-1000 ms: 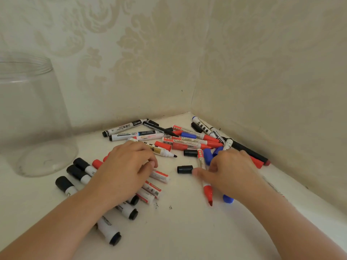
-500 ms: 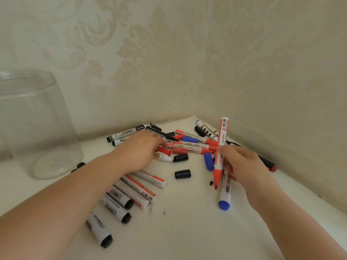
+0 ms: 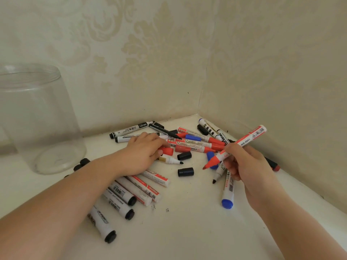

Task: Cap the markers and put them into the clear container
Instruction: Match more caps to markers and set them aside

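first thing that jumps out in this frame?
The right hand holds an uncapped red marker raised above the table, tip pointing down-left. The left hand reaches into the marker pile in the corner and touches a red cap. The clear container stands at the left with nothing visible inside.

Both forearms are bare; left hand (image 3: 139, 153) and right hand (image 3: 246, 162) seemingly without rings.

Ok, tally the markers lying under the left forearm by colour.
Black-ended markers: 3
Red-labelled markers: 3
Total: 6
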### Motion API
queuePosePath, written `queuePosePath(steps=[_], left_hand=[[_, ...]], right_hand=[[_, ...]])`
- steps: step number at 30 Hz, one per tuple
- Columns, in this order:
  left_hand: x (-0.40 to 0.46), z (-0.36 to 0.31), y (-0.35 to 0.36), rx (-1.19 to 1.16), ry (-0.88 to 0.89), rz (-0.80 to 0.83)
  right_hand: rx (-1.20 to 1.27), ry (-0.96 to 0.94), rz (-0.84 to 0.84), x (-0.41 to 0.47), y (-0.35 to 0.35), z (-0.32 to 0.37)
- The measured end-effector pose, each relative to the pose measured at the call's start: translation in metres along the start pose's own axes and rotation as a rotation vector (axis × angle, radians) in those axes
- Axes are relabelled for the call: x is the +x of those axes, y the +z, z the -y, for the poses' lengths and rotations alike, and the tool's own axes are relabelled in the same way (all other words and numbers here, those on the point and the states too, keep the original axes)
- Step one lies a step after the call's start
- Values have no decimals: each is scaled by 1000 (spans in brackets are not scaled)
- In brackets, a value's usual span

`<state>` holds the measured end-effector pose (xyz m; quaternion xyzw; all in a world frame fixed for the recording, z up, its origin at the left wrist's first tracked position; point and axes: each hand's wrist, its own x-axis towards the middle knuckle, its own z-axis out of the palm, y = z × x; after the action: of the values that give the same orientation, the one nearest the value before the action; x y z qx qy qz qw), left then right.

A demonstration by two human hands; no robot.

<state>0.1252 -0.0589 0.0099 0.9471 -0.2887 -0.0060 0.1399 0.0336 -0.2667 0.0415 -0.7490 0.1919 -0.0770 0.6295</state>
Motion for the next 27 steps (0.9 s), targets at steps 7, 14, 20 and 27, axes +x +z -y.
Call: queuePosePath(steps=[7, 14, 20, 27], left_hand=[[-9, -4, 2, -19, 110, -245], [-38, -30, 5, -245, 152, -441], [-41, -26, 6, -251, 197, -422], [-45, -29, 8, -167, 342, -403]], right_hand=[[120, -101, 16, 1, 1, -5], [316, -198, 266, -6, 3, -8], [339, -226, 357, -6, 5, -12], [298, -225, 452, -13, 14, -13]])
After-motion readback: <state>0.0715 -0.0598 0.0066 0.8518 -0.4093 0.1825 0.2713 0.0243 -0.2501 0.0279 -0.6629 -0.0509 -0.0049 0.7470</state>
